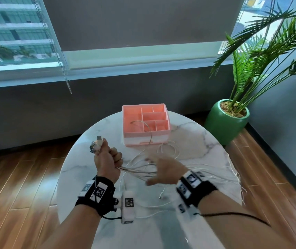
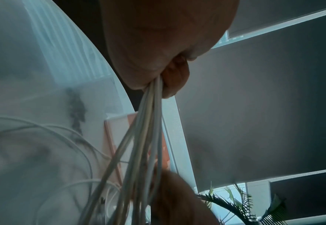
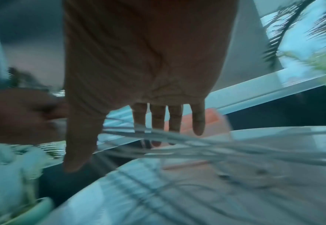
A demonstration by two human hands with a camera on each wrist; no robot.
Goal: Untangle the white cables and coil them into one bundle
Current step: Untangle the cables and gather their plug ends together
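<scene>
The task is judged to be only partly done. On the left, the left hand (image 1: 107,159) is closed in a fist round the gathered ends of the white cables (image 1: 140,170), so that grip is holding the strands together; several plugs (image 1: 97,143) are seen sticking up above the fist. From the fist the strands are fanned out to the right across the marble tabletop (image 1: 197,141), where the right hand (image 1: 165,171) is held with straight, spread fingers (image 3: 197,121) over and against them. That grip is open, and nothing is pinched by it, though the hand is blurred.

What is left, by this judgement: no coil has been formed yet, and the loose lengths remain spread in loops near the tabletop's right edge. 1 strand is draped into the pink organiser box (image 1: 146,123) behind the hands and would have to be drawn out first; it could catch on a divider. A free plug end (image 1: 161,195) is lying between the wrists.

Further right, a potted plant (image 1: 226,119) is standing on the floor, well apart from the cables and not in the way.
</scene>
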